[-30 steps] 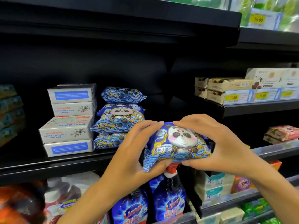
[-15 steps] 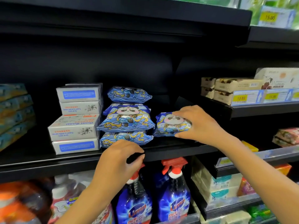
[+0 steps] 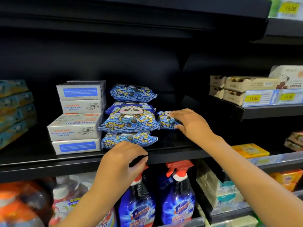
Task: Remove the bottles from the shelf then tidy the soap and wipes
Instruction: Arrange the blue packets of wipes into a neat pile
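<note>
A small blue panda wipes pack (image 3: 164, 122) sits on the black shelf (image 3: 49, 158), just right of a stack of three matching wipes packs (image 3: 129, 119). My right hand (image 3: 192, 124) grips this pack, fingers across its top and thumb at its near side. Left of the wipes stands a pile of several white soap boxes (image 3: 77, 117). My left hand (image 3: 122, 163) hovers in front of the shelf's front edge with loosely curled fingers and holds nothing.
Two blue spray bottles with red triggers (image 3: 178, 200) stand on the shelf below, beside orange and white bottles (image 3: 65, 199). Teal packs (image 3: 14, 110) lie at far left. Boxed goods with yellow price tags (image 3: 246, 89) fill the right-hand shelves.
The pack I held in both hands in front of the shelf now lies on the shelf beside the wipes stack. My left hand let go and dropped to the shelf edge.
</note>
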Demonstrator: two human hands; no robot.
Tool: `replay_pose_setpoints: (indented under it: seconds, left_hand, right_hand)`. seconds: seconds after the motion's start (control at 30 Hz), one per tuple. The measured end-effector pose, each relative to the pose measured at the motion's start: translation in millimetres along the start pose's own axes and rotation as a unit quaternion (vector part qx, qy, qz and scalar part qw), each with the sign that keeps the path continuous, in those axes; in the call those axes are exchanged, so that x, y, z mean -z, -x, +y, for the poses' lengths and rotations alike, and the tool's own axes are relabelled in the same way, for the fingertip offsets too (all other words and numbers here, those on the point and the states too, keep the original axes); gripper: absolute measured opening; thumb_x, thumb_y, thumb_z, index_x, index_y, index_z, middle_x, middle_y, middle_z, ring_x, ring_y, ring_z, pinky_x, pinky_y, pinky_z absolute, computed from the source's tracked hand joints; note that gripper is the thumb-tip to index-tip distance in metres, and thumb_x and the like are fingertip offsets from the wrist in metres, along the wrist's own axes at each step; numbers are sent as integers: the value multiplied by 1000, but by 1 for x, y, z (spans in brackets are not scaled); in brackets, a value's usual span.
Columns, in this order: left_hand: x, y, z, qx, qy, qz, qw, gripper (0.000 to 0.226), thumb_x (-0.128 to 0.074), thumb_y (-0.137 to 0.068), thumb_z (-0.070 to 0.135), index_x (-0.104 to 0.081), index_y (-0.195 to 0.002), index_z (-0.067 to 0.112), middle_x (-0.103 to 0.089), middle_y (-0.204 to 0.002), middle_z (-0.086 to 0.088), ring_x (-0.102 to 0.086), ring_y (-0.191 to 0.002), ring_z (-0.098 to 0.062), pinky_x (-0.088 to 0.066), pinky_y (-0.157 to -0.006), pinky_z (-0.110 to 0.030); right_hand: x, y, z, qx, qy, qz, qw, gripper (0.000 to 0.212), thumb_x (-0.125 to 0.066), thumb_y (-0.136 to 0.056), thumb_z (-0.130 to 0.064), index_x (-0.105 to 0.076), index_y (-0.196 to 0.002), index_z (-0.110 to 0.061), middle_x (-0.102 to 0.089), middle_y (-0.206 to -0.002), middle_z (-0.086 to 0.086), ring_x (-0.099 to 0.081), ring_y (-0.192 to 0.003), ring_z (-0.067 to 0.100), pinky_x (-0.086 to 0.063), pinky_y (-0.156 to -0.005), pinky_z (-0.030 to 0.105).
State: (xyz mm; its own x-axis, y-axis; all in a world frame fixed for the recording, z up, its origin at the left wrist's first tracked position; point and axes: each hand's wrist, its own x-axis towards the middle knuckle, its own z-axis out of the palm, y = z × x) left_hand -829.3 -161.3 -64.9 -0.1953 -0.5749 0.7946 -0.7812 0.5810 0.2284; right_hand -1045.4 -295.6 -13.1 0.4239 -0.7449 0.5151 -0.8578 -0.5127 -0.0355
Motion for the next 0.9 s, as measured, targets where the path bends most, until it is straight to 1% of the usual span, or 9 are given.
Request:
replay_pose_setpoints:
  seconds: [0.13, 0.23, 0.3, 0.33, 0.4, 0.5, 0.57, 0.8, 0.9]
  left_hand:
    - [3, 2, -3, -8, -6, -1, 1000, 23, -57, -80, 33, -73, -81, 16, -68, -79, 11, -57, -79, -4, -42, -76, -13]
    - [10, 7, -7, 0, -25, 20, 999, 26, -58, -80, 35, -74, -80, 14, -68, -79, 9, -57, -79, -5, -44, -75, -16]
    - [14, 10, -10, 6, -36, 35, 999, 27, -59, -80, 36, -74, -80, 13, -68, -80, 8, -57, -79, -5, -44, -75, -17]
    - [15, 11, -11, 5, -40, 42, 998, 27, -60, -80, 36, -74, -80, 13, -68, -80, 7, -57, -79, -6, -44, -75, -18]
    - [14, 13, -12, -2, -48, 50, 998, 26, -60, -80, 34, -74, -81, 12, -69, -81, 6, -58, -79, -8, -45, -75, -20]
    - [12, 14, -14, -13, -47, 53, 997, 25, -61, -82, 32, -74, -83, 11, -70, -83, 5, -62, -79, -12, -48, -74, -25]
    - [13, 15, -15, -15, -46, 53, 997, 24, -61, -82, 31, -74, -83, 10, -70, -84, 4, -62, -79, -12, -48, -74, -25]
    - [15, 13, -15, -4, -42, 27, 999, 15, -71, -74, 24, -74, -82, 12, -71, -82, 5, -58, -82, -7, -45, -76, -18]
    - [22, 10, -14, -14, -39, 17, 999, 22, -63, -80, 32, -74, -81, 13, -70, -81, 6, -60, -80, -9, -46, -74, -21]
  right_hand:
    - [2, 0, 0, 6, 19, -27, 999, 56, -60, -90, -28, -38, -142, -25, -40, -146, -5, -33, -133, 14, -38, -103, 31]
    - [19, 8, -10, -9, -71, 92, 993, 46, -63, -87, -34, -54, -131, -20, -53, -135, -2, -44, -126, 16, -35, -102, 28]
    - [38, 10, -30, -6, -187, 182, 965, 37, -64, -86, -33, -63, -120, -17, -61, -123, -3, -51, -118, 13, -36, -98, 20]
    - [49, 9, -43, 14, -227, 190, 955, 36, -65, -86, -33, -64, -118, -17, -61, -120, -5, -52, -115, 9, -34, -97, 14]
    - [65, 5, -71, 80, -227, 138, 961, 44, -67, -84, -37, -61, -122, -18, -59, -124, -6, -47, -117, 5, -30, -97, 10]
    - [71, -7, -101, 129, -156, -20, 979, 73, -66, -76, -53, -44, -138, -22, -47, -137, -7, -37, -128, 7, -29, -103, 20]
    - [65, -17, -112, 127, -98, -83, 984, 87, -66, -72, -61, -34, -144, -23, -40, -143, -6, -32, -132, 11, -30, -107, 27]
    - [52, -20, -119, 116, -83, -57, 988, 90, -72, -71, -54, -33, -144, -19, -43, -141, -1, -35, -131, 17, -31, -107, 32]
    - [57, -12, -114, 111, -94, -22, 989, 88, -74, -70, -53, -38, -142, -18, -47, -136, -2, -38, -127, 15, -32, -104, 29]
